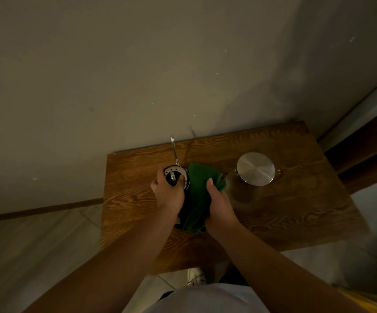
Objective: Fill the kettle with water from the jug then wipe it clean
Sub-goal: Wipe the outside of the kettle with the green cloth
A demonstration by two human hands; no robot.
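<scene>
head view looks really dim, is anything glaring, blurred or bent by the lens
Head view: dim and warm-toned throughout; the only bright spot is the jug with its metal lid catching light; the kettle under the left hand is nearly lost in darkness; the green cloth in the right hand stays readable; the table edges bow from wide-angle distortion; forearms look soft.

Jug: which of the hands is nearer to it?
Right. The right hand, pressing the cloth on the kettle, sits beside the jug; the left hand grips the kettle's far side.

Both hands (170,195) (220,205) forward, grips closed
</scene>
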